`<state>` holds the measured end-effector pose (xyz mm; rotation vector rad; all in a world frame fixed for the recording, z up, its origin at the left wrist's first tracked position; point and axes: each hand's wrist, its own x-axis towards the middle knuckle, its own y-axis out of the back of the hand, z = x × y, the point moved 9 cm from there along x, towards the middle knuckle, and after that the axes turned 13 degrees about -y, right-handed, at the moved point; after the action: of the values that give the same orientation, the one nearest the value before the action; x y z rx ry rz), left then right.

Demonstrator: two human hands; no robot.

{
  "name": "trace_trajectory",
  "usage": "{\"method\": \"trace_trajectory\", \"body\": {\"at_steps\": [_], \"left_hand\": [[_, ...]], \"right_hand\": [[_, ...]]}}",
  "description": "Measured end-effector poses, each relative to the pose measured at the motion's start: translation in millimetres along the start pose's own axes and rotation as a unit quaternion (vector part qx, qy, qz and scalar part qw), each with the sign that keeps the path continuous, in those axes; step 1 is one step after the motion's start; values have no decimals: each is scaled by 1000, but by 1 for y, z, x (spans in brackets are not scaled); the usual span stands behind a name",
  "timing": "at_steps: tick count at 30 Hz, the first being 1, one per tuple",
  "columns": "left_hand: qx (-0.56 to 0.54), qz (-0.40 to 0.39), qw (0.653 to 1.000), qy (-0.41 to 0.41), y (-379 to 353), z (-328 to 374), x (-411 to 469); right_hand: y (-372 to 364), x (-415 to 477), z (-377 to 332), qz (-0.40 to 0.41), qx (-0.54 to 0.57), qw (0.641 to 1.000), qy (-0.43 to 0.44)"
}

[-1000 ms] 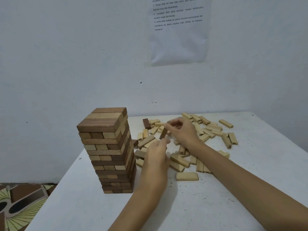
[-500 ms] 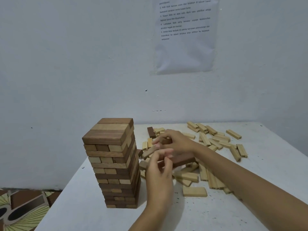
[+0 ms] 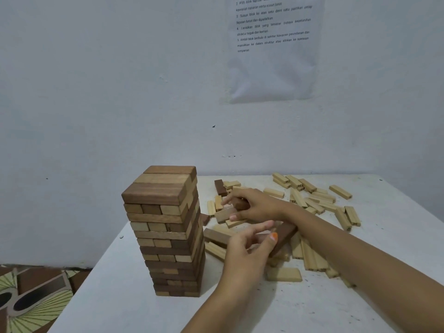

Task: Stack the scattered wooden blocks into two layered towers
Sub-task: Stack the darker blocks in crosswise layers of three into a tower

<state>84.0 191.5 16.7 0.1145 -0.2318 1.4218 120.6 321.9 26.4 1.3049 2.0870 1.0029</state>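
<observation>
Wall [image 3: 96, 92]: plain white, matt, carrying a taped printed sheet [image 3: 274, 68]. Table [image 3: 120, 296]: white, speckled, set against it; patterned floor [image 3: 36, 296] lower left. Tower [image 3: 168, 231]: upright on the table's left part, crosswise layers of light and dark rectangular wood. Loose blocks [image 3: 312, 195] lie scattered to its right. Right hand [image 3: 259, 205]: fingers curled around a dark block [image 3: 240, 204]. Left hand [image 3: 245, 251]: fingertips pinching a second dark block [image 3: 284, 234].

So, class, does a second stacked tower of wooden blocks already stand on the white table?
No: only one tall tower of brown and tan wooden blocks stands on the white table; the other blocks lie scattered.
</observation>
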Motion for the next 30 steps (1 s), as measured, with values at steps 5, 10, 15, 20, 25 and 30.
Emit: {"method": "trace_trajectory", "body": {"at_steps": [5,10,15,20,25,30], "left_hand": [[11,-50,998,21,-10,-1,-1],[-18,-81,997,-2,-18,15,-10],[-52,-39,998,-2,-8,16,-21],[-17,3,1000,-10,8,12,-41],[50,4,997,-52,21,10,-54],[104,-50,992,-56,22,-1,-65]], "right_hand": [[22,-23,6,42,129,990,-43],[45,-71,4,85,283,952,-84],[49,-131,2,140,325,928,-115],[22,-185,-5,128,335,923,-137],[-6,-217,-8,156,367,901,-169],[-22,-235,-5,184,369,889,-200]]}}
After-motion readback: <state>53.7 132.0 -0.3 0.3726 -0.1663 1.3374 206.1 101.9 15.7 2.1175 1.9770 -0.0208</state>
